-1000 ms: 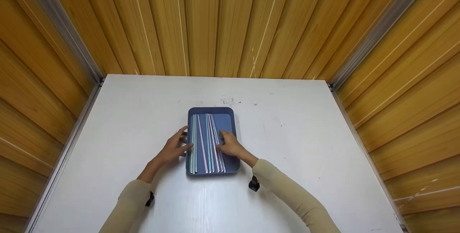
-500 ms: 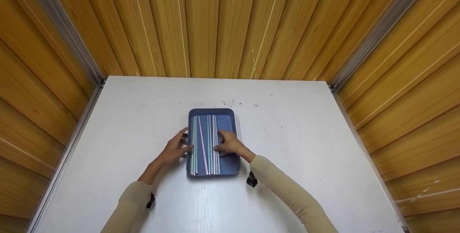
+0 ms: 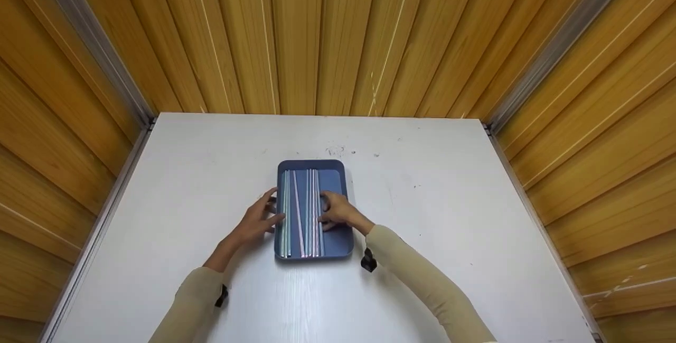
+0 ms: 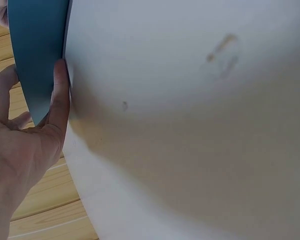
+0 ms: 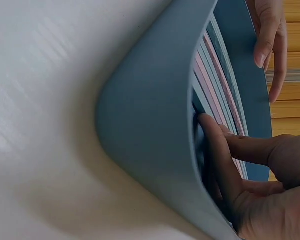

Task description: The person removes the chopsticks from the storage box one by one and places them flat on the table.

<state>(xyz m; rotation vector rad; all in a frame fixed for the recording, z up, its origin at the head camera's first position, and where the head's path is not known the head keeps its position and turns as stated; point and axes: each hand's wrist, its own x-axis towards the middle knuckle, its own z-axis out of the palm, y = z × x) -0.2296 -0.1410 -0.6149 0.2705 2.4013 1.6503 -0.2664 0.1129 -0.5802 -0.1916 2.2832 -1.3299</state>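
A blue rectangular tray holds several long thin pastel sticks lying lengthwise. One pink stick slants between a group at the left wall and a larger group near the middle. The left hand grips the tray's left wall, thumb over the rim and fingers outside. Inside the tray, the right hand has its bent fingers against the right side of the middle group; its fingertips are partly hidden in both views.
The tray lies on a white tabletop with small dark marks behind it. Wood-patterned panels stand at the back and both sides, with grey metal rails at the corners. Small black devices show at both wrists.
The middle sticks moved left and now lie closer together and straighter, then shifted slightly right, as did the slanted stick's top. The right hand moved slightly with them; the left hand stayed on the tray.
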